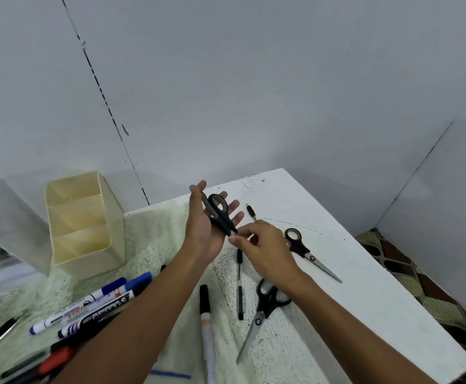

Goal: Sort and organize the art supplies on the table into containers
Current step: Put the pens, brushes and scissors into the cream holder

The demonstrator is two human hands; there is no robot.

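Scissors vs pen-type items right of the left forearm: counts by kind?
Scissors: 3 (held pair, pair by the right hand, pair below the right wrist)
Thin black pens: 2 ()
Black-capped marker: 1
Total: 6

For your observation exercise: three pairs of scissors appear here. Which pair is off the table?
The scissors in hand, lying across the open left hand. The right scissors and the near scissors lie flat on the table.
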